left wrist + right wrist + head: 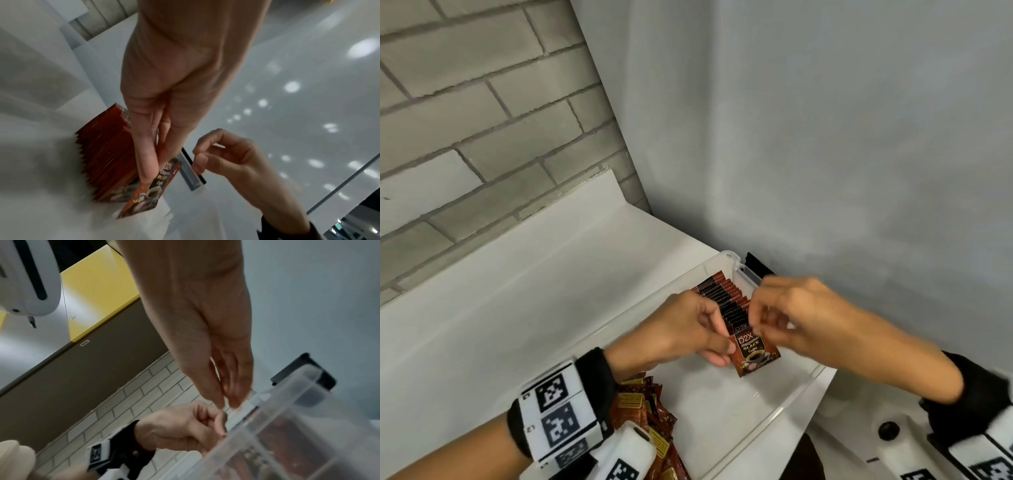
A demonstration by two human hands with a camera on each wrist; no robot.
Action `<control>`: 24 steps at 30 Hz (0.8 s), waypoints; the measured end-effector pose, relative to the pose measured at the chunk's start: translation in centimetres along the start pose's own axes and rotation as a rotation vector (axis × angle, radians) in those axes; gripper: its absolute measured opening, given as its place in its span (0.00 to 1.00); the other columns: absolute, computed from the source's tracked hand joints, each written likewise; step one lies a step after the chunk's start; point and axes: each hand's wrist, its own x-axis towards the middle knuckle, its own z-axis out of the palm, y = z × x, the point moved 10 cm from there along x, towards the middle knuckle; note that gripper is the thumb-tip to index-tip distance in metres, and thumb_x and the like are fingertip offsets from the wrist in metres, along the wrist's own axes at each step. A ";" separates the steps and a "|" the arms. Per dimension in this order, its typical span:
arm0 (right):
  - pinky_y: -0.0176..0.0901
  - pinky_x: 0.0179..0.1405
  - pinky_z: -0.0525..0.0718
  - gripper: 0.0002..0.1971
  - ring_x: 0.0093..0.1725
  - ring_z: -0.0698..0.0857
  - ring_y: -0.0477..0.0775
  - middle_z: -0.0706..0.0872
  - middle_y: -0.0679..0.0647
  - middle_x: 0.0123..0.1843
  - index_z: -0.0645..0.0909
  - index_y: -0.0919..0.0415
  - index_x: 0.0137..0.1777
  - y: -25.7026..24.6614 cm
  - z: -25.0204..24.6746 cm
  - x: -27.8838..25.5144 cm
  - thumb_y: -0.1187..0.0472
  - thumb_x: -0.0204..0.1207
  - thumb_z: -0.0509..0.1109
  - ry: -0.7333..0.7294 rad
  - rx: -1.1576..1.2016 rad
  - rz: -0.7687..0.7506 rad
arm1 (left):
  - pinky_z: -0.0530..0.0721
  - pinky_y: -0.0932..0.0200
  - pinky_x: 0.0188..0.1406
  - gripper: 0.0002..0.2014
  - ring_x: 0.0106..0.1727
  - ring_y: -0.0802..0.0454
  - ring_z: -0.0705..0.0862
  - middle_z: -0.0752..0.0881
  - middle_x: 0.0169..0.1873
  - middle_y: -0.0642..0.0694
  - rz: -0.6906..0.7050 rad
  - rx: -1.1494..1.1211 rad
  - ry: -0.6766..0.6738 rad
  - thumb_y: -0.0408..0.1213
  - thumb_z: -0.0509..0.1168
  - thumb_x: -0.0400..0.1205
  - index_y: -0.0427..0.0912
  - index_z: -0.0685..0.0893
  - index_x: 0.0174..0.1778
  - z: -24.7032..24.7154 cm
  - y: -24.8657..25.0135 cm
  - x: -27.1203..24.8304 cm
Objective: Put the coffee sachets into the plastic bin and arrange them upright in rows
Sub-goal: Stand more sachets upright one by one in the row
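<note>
A clear plastic bin (739, 404) stands on the white counter. A row of red-and-black coffee sachets (726, 294) stands upright in its far corner, seen from the side in the left wrist view (107, 162). My left hand (726, 346) pinches the front sachet (755, 353) by its left edge, at the near end of the row (144, 199). My right hand (760, 318) hovers just above the row, blurred, with loosely curled fingers. It holds nothing in the left wrist view (199, 160). In the right wrist view its fingertips (220, 402) hang by the bin's wall (287, 426).
A heap of loose sachets (643, 407) lies on the counter (517, 308) under my left wrist, outside the bin. A black latch (755, 263) sits on the bin's far end. A brick wall stands to the left and a grey wall close behind the bin.
</note>
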 end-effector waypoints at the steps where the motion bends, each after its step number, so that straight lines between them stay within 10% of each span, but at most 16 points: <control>1: 0.28 0.40 0.78 0.04 0.38 0.79 0.37 0.81 0.43 0.43 0.83 0.56 0.45 -0.1 1.7 0.0 0.66 0.76 0.69 -0.106 -0.051 -0.002 | 0.89 0.52 0.50 0.08 0.40 0.43 0.92 0.91 0.34 0.40 -0.009 0.006 0.021 0.25 0.76 0.72 0.38 0.83 0.32 0.1 -0.3 0.2; 5: 0.47 0.47 0.81 0.10 0.50 0.80 0.57 0.80 0.60 0.59 0.78 0.62 0.62 2.1 7.7 -0.1 0.66 0.83 0.61 -0.472 -0.346 0.212 | 0.89 0.51 0.50 0.09 0.40 0.43 0.92 0.91 0.36 0.39 -0.022 0.037 0.071 0.27 0.76 0.72 0.39 0.82 0.33 0.2 -1.0 0.7; 11: 0.38 0.36 0.72 0.13 0.44 0.74 0.53 0.81 0.60 0.62 0.76 0.64 0.67 3.3 8.9 0.2 0.64 0.85 0.60 -0.520 -0.396 0.311 | 0.86 0.59 0.43 0.13 0.39 0.57 0.85 0.86 0.40 0.50 0.102 0.311 0.111 0.38 0.77 0.72 0.47 0.78 0.43 -0.6 0.5 0.5; 16: 0.40 0.43 0.71 0.17 0.44 0.73 0.54 0.78 0.59 0.64 0.71 0.63 0.72 3.4 9.3 0.0 0.62 0.84 0.62 -0.533 -0.383 0.333 | 0.61 0.62 0.78 0.35 0.78 0.57 0.55 0.58 0.78 0.54 0.257 0.689 0.026 0.26 0.60 0.81 0.53 0.59 0.82 0.7 1.7 0.6; 19: 0.41 0.46 0.71 0.20 0.44 0.73 0.54 0.74 0.62 0.69 0.67 0.64 0.75 2.7 8.9 0.0 0.63 0.85 0.60 -0.555 -0.412 0.329 | 0.45 0.54 0.83 0.40 0.83 0.55 0.37 0.38 0.83 0.54 0.151 0.916 -0.111 0.23 0.54 0.81 0.47 0.42 0.85 2.1 -0.1 0.8; 24: 0.38 0.47 0.69 0.23 0.30 0.62 0.43 0.72 0.61 0.61 0.60 0.65 0.79 2.0 8.1 0.0 0.60 0.86 0.58 -0.515 -0.322 0.327 | 0.55 0.64 0.78 0.34 0.79 0.54 0.54 0.59 0.75 0.51 0.108 0.571 0.086 0.19 0.52 0.79 0.48 0.60 0.79 -1.0 0.7 0.2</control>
